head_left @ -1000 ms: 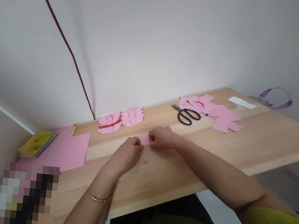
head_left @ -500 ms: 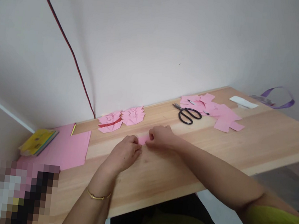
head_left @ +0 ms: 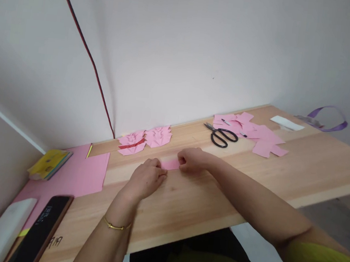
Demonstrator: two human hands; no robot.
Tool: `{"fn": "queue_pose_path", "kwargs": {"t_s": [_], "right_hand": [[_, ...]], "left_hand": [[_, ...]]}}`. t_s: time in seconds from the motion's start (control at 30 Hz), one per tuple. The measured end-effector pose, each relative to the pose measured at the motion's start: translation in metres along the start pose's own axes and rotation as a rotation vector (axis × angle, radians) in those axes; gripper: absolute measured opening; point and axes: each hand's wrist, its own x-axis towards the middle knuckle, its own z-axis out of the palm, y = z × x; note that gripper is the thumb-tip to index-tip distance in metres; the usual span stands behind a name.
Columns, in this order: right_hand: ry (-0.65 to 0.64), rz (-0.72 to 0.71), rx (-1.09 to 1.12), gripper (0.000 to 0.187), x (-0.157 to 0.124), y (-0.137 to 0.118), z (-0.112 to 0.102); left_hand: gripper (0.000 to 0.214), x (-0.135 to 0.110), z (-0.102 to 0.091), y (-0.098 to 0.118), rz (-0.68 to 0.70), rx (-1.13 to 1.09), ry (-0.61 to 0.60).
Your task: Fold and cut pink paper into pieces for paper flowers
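Note:
A small pink paper strip lies flat on the wooden table, held between both hands. My left hand pinches its left end with curled fingers; a thin gold bracelet circles that wrist. My right hand is closed on the strip's right end, knuckles up. Both hands rest on the tabletop near its middle.
Folded pink paper pieces lie by the wall. Black scissors and loose pink paper pieces sit to the right, with a white slip and purple ribbon. Pink sheets, a yellow pad and a dark phone are left.
My right hand has slid a little to the right along the strip, showing more of the pink paper between the hands. The view has shifted slightly left and down.

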Motion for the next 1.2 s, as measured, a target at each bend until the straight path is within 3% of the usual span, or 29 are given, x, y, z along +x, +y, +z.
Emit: {"fn": "queue_pose_path", "kwargs": {"t_s": [0.13, 0.23, 0.37, 0.5, 0.67, 0.77, 0.93, 1.03, 1.13, 1.2], "right_hand": [[-0.016, -0.056, 0.079, 0.01, 0.0, 0.009, -0.002], [0.1, -0.022, 0.168, 0.022, 0.003, 0.013, 0.0], [0.249, -0.065, 0.114, 0.039, 0.008, 0.011, 0.007], [0.2, -0.025, 0.059, 0.037, 0.01, 0.004, 0.011], [0.173, 0.02, 0.09, 0.029, 0.011, 0.0, 0.011], [0.192, -0.009, 0.132, 0.025, 0.009, 0.0, 0.013], [0.257, -0.113, 0.421, 0.03, 0.005, 0.002, 0.013], [0.283, -0.155, 0.679, 0.02, 0.006, 0.004, 0.01], [0.213, -0.235, 0.897, 0.025, 0.006, 0.003, 0.007], [0.17, -0.288, 0.943, 0.03, 0.004, 0.0, 0.006]], "left_hand": [[0.028, 0.001, 0.001, -0.005, 0.015, -0.056, 0.01], [0.027, 0.001, 0.001, -0.007, 0.032, -0.101, 0.013], [0.028, 0.0, 0.001, -0.008, 0.036, -0.098, -0.004], [0.027, 0.0, 0.001, -0.008, 0.028, -0.125, -0.019], [0.029, 0.0, -0.003, -0.015, 0.024, -0.313, -0.049], [0.032, 0.0, -0.005, -0.022, -0.046, -0.376, -0.001], [0.035, 0.003, -0.006, -0.028, -0.194, -0.506, 0.096], [0.031, 0.007, -0.001, -0.024, -0.3, -0.654, 0.201], [0.032, 0.013, 0.01, -0.016, -0.387, -0.945, 0.27], [0.032, 0.017, 0.018, -0.01, -0.353, -1.2, 0.298]]}}
